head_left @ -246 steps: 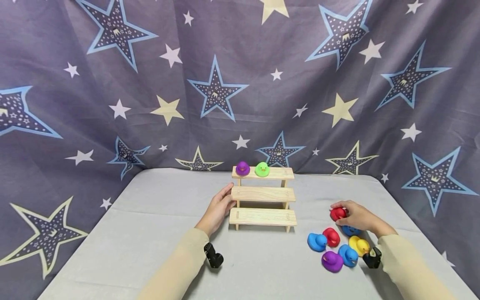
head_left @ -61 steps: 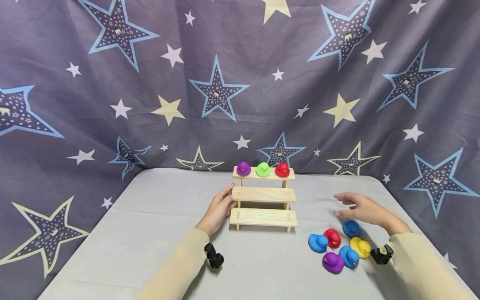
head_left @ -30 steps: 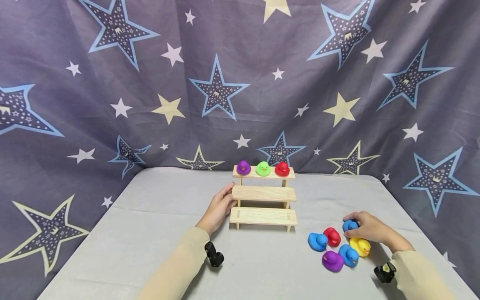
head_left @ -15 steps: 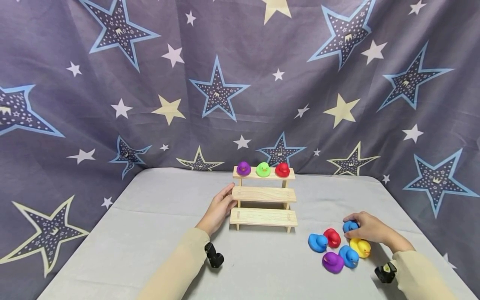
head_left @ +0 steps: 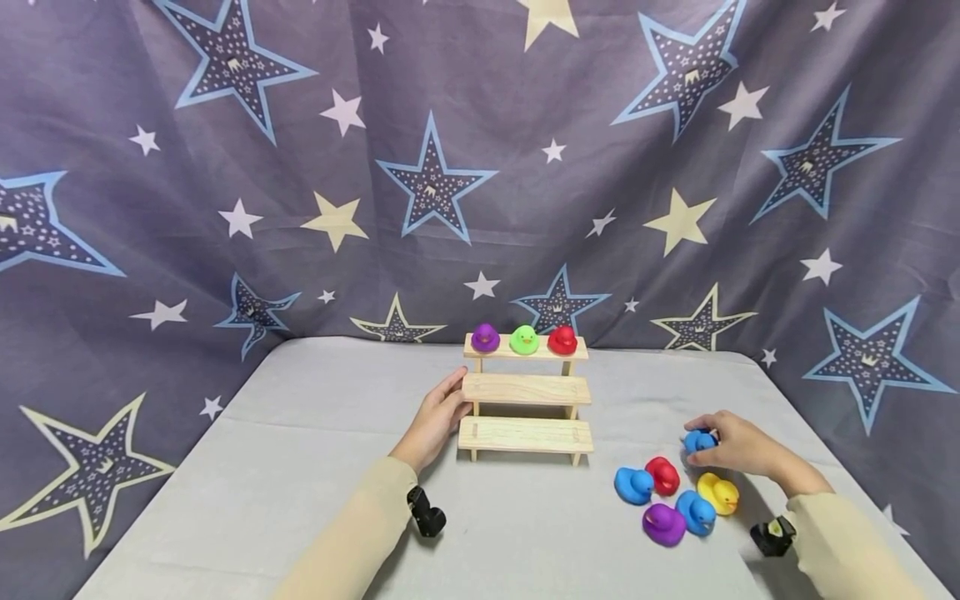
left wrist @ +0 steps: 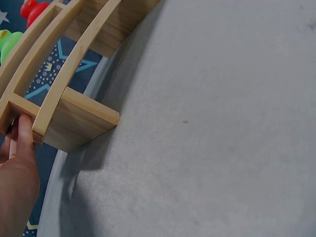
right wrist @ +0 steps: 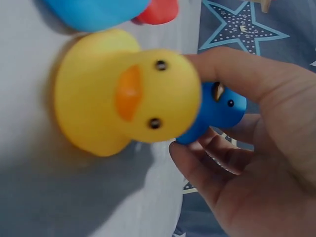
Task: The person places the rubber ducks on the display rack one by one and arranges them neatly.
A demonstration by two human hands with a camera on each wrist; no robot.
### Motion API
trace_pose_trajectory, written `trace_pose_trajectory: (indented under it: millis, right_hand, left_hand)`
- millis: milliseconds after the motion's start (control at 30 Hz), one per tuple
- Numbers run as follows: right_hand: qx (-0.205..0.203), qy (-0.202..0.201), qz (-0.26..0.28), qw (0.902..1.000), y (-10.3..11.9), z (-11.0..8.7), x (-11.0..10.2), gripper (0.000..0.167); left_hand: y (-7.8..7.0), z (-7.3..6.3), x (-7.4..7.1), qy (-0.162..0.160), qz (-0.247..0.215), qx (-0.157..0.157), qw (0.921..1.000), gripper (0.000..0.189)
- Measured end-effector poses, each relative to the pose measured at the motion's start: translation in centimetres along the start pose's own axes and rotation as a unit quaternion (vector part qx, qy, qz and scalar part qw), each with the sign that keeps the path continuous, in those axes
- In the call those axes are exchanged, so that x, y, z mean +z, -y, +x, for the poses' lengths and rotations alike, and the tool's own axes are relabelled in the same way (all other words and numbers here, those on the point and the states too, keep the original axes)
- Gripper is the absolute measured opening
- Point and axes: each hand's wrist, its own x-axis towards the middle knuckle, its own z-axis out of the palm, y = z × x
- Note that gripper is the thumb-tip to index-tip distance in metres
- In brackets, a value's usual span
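Observation:
My left hand [head_left: 435, 417] holds the left side of a three-step wooden display stand [head_left: 525, 433], its fingertips [left wrist: 24, 131] against the wood by the middle step in the left wrist view. On the top step sit a purple rubber duck [head_left: 485, 338], a green one [head_left: 524, 339] and a red one [head_left: 562, 340]. At the right, my right hand [head_left: 738, 444] grips a blue rubber duck [head_left: 699, 443] between thumb and fingers. The right wrist view shows this blue duck [right wrist: 222, 106] partly hidden behind a yellow duck [right wrist: 98, 94].
Below my right hand, a loose group lies on the grey cloth: a light blue duck [head_left: 634, 485], a red duck [head_left: 663, 476], a purple duck [head_left: 664, 524], another blue duck [head_left: 696, 512] and the yellow duck [head_left: 718, 494]. A star-patterned curtain [head_left: 420, 275] hangs behind the table.
A red duck has gone from the right group to the top step's right end. My right hand came back, took hold of the blue duck and has shifted it slightly. My left hand stays put.

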Motion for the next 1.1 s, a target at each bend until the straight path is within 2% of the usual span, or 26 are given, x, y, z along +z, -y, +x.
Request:
trace_pose_trajectory:
  millis: [200,533,1100]
  right_hand:
    - [-0.017,-0.022,-0.008,0.9996,0.9,0.1,-0.8,0.053]
    - [-0.033,-0.03,-0.01,0.999,2.1,0.6,-1.1,0.055]
    - [-0.102,-0.069,-0.015,0.9922,6.5,3.4,-0.5,0.052]
  left_hand:
    - [0.1,0.0,-0.1,0.001,0.003,0.001,1.0,0.055]
    - [0.1,-0.1,0.0,0.001,0.003,0.0,1.0,0.055]
    - [0.1,-0.1,0.0,-0.005,0.006,0.0,1.0,0.054]
